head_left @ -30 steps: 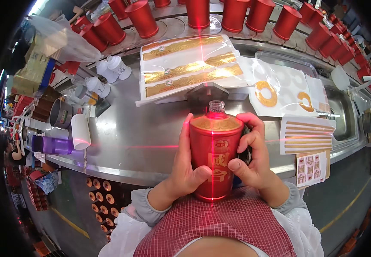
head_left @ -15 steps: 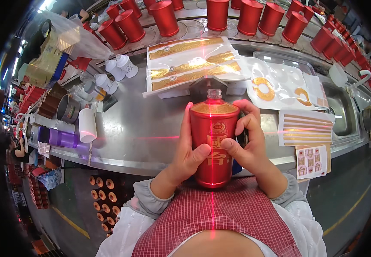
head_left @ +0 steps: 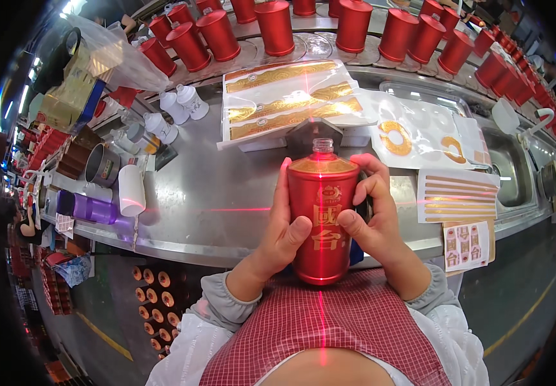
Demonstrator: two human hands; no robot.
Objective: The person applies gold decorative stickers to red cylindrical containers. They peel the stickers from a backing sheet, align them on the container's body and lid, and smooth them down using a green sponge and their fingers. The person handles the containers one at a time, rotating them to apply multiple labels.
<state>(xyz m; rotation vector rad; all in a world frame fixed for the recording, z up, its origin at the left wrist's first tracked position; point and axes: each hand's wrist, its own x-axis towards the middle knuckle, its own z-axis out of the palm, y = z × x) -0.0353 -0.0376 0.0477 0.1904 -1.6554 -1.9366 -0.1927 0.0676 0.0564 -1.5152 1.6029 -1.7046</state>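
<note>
Red glazed ceramic bottle (head_left: 320,219), gold emblem already applied, uncapped, is clasped at frame centre by left hand (head_left: 282,237) and right hand (head_left: 373,219), fingers wrapped closed around it, thumbs pressed on its front.

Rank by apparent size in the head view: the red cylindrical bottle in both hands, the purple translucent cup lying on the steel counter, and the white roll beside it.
1. Red cylindrical bottle, largest, though nearest the camera.
2. Purple translucent cup and white roll: too alike to rank.

Curved steel workbench (head_left: 214,199); row of red canisters (head_left: 355,26) along its far edge, dark floor (head_left: 104,309) beneath its near edge.
</note>
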